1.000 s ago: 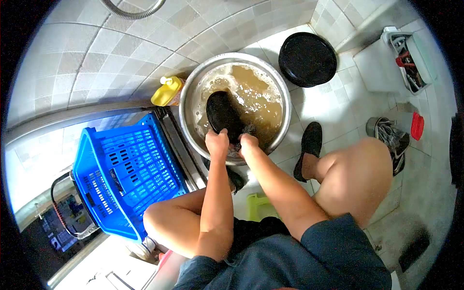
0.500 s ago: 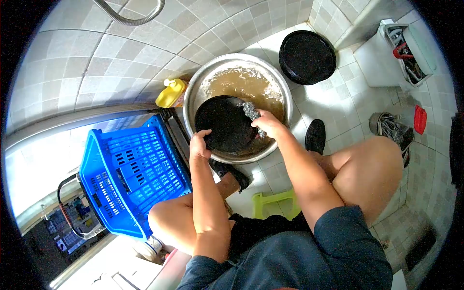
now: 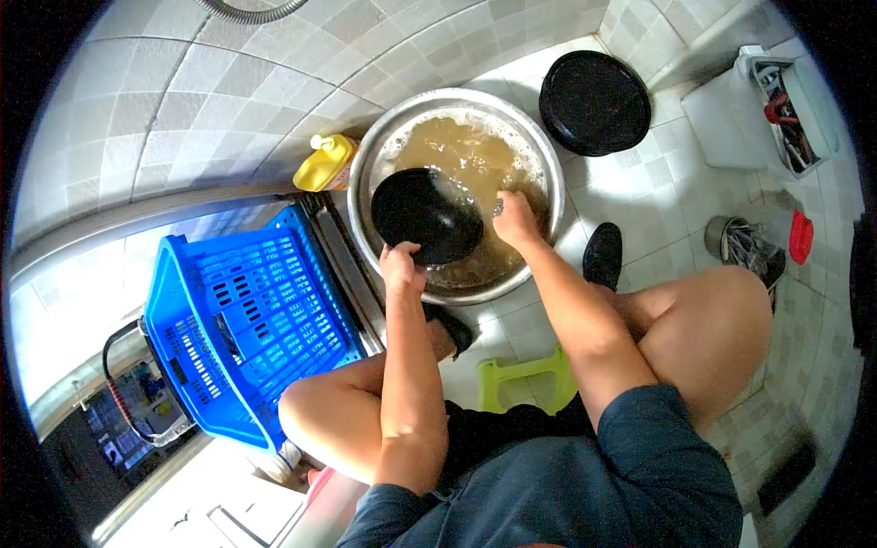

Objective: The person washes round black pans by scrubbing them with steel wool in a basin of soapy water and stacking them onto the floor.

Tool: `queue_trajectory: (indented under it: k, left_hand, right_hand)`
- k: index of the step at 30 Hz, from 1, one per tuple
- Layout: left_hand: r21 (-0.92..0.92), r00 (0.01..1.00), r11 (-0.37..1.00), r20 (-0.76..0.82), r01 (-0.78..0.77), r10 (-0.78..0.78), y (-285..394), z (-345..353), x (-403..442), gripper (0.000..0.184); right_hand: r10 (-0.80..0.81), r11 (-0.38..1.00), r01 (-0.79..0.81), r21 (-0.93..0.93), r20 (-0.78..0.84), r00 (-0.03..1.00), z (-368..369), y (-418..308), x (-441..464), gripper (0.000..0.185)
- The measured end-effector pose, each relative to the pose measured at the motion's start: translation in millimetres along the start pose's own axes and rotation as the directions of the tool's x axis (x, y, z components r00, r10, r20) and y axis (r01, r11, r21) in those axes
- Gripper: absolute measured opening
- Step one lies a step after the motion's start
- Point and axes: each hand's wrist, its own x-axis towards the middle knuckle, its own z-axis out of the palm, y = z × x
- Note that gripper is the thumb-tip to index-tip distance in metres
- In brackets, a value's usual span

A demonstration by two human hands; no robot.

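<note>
My left hand (image 3: 400, 267) grips the near-left rim of a round black pan (image 3: 425, 217), which is tilted in a wide metal basin (image 3: 364, 151). Brownish, sudsy water (image 3: 475, 146) fills much of the basin. Over the water, to the right of the pan, my right hand (image 3: 517, 219) is closed on a steel wool scrubber, mostly hidden by the fingers and apart from the pan. Light glints off the wet inner surface of the pan.
Black round pans (image 3: 596, 102) lie on the tiles at the upper right. A yellow bottle (image 3: 326, 164) and a blue plastic basket (image 3: 247, 320) are at left. A green stool (image 3: 525, 374) sits below the basin; a white bin (image 3: 731, 119) stands far right.
My right hand has moved the scrubber off the pan toward the right, over the water. The pan is tilted more, and my left hand has shifted slightly right along with it.
</note>
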Motion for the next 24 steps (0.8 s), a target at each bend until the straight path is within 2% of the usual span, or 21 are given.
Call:
queue_trajectory:
  k: [1, 2, 3, 5, 6, 7, 8, 9, 11, 13, 14, 15, 17, 18, 19, 22, 23, 24]
  left_hand:
    - [0.007, 1.000, 1.000, -0.001, -0.002, 0.002, -5.2, -2.0, 5.4, 0.037]
    - [0.014, 1.000, 1.000, -0.002, -0.004, 0.004, -9.6, -4.2, 10.3, 0.037]
    - [0.011, 1.000, 1.000, 0.000, -0.002, 0.002, -10.3, -4.3, 10.2, 0.037]
    - [0.024, 0.999, 1.000, 0.040, -0.011, 0.010, -10.7, -2.9, 8.1, 0.042]
    - [0.024, 0.999, 1.000, 0.044, -0.011, 0.010, -12.4, -3.5, 9.9, 0.042]
    - [-0.021, 0.992, 0.999, 0.123, -0.039, 0.041, -14.1, -4.2, 13.3, 0.047]
    - [-0.070, 0.977, 0.995, 0.197, -0.066, 0.079, -15.0, -5.8, 16.5, 0.051]
    - [-0.070, 0.976, 0.995, 0.198, -0.073, 0.086, -10.2, -4.0, 11.7, 0.051]
    - [-0.028, 0.987, 1.000, 0.159, -0.013, 0.017, 0.5, -0.8, -3.2, 0.058]
    - [0.014, 0.955, 0.993, 0.275, -0.118, 0.110, -15.3, -17.7, 14.8, 0.060]
    - [0.024, 0.931, 0.985, 0.331, -0.173, 0.156, -23.1, -25.7, 23.8, 0.061]
    - [0.019, 0.942, 0.993, 0.321, -0.112, 0.100, -12.0, -16.1, 3.1, 0.064]
    - [0.009, 0.954, 1.000, 0.298, 0.010, -0.013, 9.9, 2.8, -41.3, 0.068]
    - [0.016, 0.967, 0.999, 0.251, 0.036, -0.039, 13.1, 6.4, -54.1, 0.069]
    - [0.019, 0.977, 0.998, 0.202, 0.060, -0.063, 16.4, 7.0, -64.7, 0.070]
    - [0.031, 0.941, 0.989, 0.313, -0.147, 0.130, 10.5, 0.1, -68.0, 0.068]
    - [-0.001, 0.974, 0.997, 0.212, -0.081, 0.079, 14.9, 1.2, -73.3, 0.067]
    - [-0.004, 0.974, 0.996, 0.210, -0.085, 0.085, 14.9, -1.6, -71.8, 0.067]
  right_hand:
    - [-0.063, 0.976, 0.066, 0.207, -0.023, 0.998, 0.2, -1.3, 0.8, 0.040]
    - [0.030, 0.912, -0.062, 0.406, 0.084, 0.996, 2.5, -5.4, 1.9, 0.035]
    - [0.123, 0.798, -0.211, 0.564, 0.190, 0.974, -3.7, -18.4, 1.1, 0.032]
    - [0.061, 0.438, -0.399, 0.805, 0.416, 0.907, -22.7, -52.9, -12.5, 0.035]
    - [-0.003, 0.470, -0.373, 0.800, 0.424, 0.906, -20.1, -64.6, -17.0, 0.035]
    - [-0.069, 0.498, -0.342, 0.796, 0.430, 0.900, -18.5, -76.3, -21.0, 0.034]
    - [-0.213, 0.658, -0.129, 0.742, 0.348, 0.913, -18.8, -85.8, -26.5, 0.034]
    - [-0.415, 0.660, 0.170, 0.732, 0.166, 0.894, -6.4, -92.9, -28.9, 0.033]
    - [-0.578, 0.666, 0.405, 0.626, 0.090, 0.811, -11.8, -115.6, -36.7, 0.030]
    - [-0.617, 0.687, 0.410, 0.600, 0.185, 0.765, -8.9, -130.9, -32.5, 0.028]
    - [-0.741, 0.445, 0.648, 0.618, -0.152, 0.654, 14.0, -125.4, -24.7, 0.028]
    - [-0.734, 0.446, 0.649, 0.616, -0.163, 0.659, 7.7, -135.0, -21.5, 0.028]
    - [-0.668, 0.683, 0.644, 0.344, -0.064, 0.742, -13.7, -153.0, -16.9, 0.022]
    - [-0.656, 0.691, 0.658, 0.298, -0.122, 0.745, -15.1, -150.1, -10.5, 0.021]
    - [-0.659, 0.662, 0.713, 0.232, -0.272, 0.701, -16.8, -148.3, -3.5, 0.017]
    - [-0.580, 0.790, 0.614, 0.006, -0.318, 0.750, -24.0, -131.4, 13.9, 0.018]
    - [-0.560, 0.826, 0.547, -0.133, -0.300, 0.772, -22.0, -124.6, 15.6, 0.016]
    - [-0.528, 0.848, 0.493, -0.194, -0.232, 0.817, -25.3, -118.4, 12.7, 0.014]
